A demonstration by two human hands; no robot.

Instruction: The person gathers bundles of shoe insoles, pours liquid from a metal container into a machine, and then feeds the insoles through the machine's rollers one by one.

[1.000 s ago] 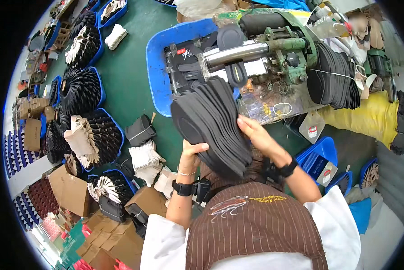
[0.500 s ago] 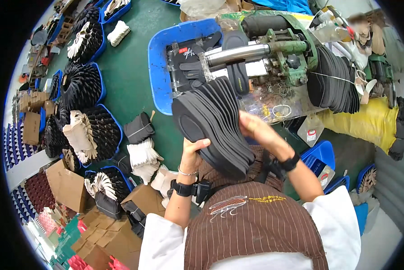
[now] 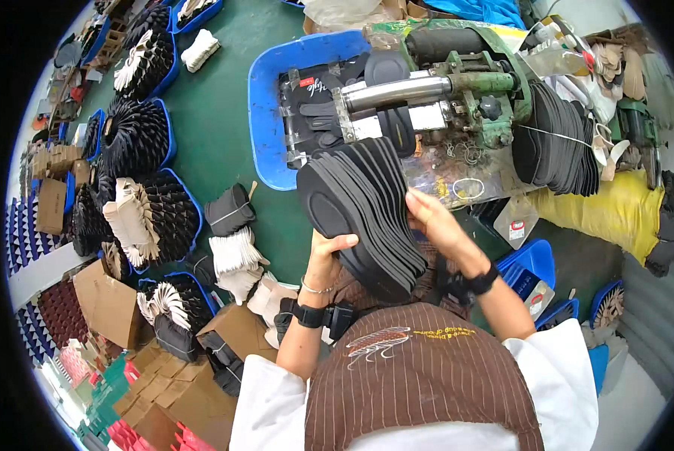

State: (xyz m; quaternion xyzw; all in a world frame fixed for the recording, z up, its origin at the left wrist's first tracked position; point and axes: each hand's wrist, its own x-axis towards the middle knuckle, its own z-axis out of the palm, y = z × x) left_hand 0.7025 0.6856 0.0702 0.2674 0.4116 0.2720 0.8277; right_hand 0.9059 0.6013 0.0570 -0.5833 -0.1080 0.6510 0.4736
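A thick stack of black shoe insoles (image 3: 367, 218) is held in front of my chest, its layers fanned along the right side. My left hand (image 3: 328, 255) grips the lower left of the stack, thumb over the face of the outermost insole and the other fingers hidden behind. On the opposite side, my right hand (image 3: 436, 224) holds the fanned edges with its fingertips; its thumb cannot be made out. Beyond the stack stands a green roller machine (image 3: 495, 101) with a shiny metal roller (image 3: 397, 90). One black insole (image 3: 395, 129) lies at the roller.
A blue bin (image 3: 265, 143) with black insoles stands left of the machine. A tied insole bundle (image 3: 555, 143) sits on its right, above a yellow sack (image 3: 607, 214). Filled blue tubs (image 3: 173, 203), pale bundles (image 3: 235, 259) and cardboard boxes (image 3: 108, 304) occupy the left floor.
The stack has shifted slightly right and down in the view. My right fingertips have drawn in along its fanned edge. At the roller, the insole now sits differently.
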